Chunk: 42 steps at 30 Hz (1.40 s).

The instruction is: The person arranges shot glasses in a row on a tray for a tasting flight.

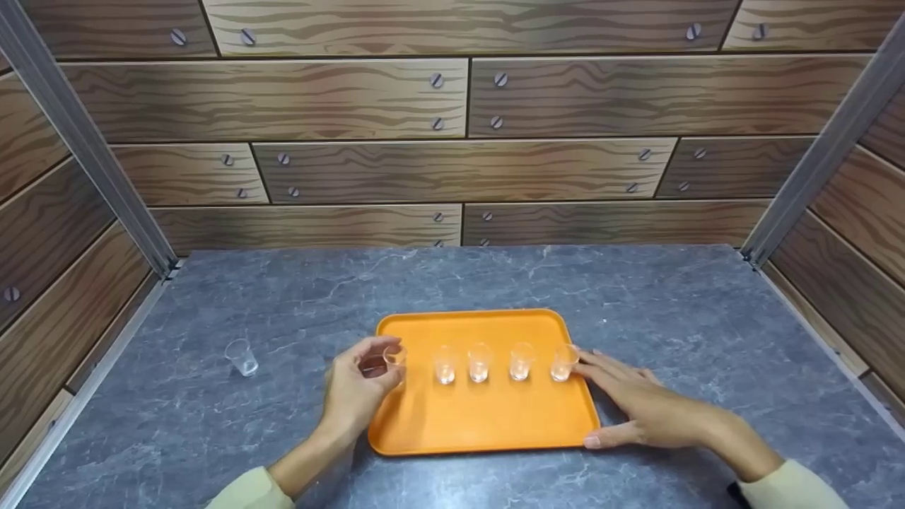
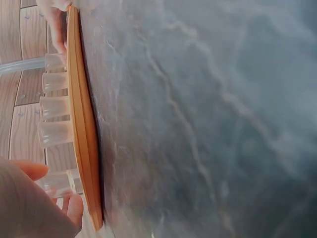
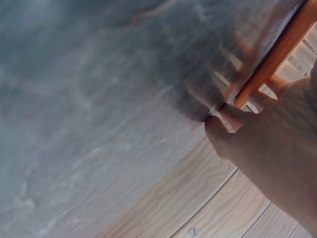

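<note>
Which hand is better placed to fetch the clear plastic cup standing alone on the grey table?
Left. The lone clear plastic cup stands on the left hand's side; the right hand rests flat across the orange tray.

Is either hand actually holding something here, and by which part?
The left hand pinches the leftmost small clear cup on the orange tray, near its rim. The right hand holds nothing; it rests flat at the tray's right edge.

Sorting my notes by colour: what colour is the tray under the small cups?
Orange. The tray shows best in the head view, lying on the grey marbled table.
</note>
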Tool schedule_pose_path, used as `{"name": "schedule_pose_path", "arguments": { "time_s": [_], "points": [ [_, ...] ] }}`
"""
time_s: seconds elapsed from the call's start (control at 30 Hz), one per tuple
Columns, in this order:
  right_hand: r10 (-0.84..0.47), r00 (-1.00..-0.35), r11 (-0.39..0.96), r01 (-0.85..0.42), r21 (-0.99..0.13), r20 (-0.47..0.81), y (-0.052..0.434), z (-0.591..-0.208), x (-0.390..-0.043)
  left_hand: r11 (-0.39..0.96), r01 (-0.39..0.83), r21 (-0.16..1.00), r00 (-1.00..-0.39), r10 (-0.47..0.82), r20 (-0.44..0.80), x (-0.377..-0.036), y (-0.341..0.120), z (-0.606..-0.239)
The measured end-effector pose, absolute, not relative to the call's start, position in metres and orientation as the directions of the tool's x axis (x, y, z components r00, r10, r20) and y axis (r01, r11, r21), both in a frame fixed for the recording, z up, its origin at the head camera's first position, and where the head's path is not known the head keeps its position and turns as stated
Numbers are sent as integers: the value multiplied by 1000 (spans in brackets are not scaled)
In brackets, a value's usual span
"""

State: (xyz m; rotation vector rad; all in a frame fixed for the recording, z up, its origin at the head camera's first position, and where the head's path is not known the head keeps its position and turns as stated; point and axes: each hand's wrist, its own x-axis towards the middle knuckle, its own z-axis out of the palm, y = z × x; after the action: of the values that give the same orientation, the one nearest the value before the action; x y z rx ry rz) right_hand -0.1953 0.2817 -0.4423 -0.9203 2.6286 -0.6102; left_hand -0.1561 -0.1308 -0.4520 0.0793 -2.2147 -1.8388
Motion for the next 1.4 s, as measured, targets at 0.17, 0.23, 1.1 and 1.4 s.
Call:
{"name": "schedule_pose_path", "arguments": {
  "time_s": [0.17, 0.23, 1.1, 1.4],
  "points": [
    [-641, -755, 710, -517, -478, -136, 281, -441, -196, 191, 136, 972, -970, -172, 169, -158, -128, -454],
    [-641, -756, 711, -519, -475, -134, 281, -441, -196, 188, 139, 972, -972, -162, 170, -159, -127, -454],
    [-641, -755, 710, -519, -476, -133, 282, -444, -197, 151, 125, 981, -981, -129, 145, -162, -118, -457],
    [-643, -756, 708, -525, -472, -125, 282, -444, -197, 137, 122, 983, -981, -136, 141, -161, -119, -457]
  ]
}}
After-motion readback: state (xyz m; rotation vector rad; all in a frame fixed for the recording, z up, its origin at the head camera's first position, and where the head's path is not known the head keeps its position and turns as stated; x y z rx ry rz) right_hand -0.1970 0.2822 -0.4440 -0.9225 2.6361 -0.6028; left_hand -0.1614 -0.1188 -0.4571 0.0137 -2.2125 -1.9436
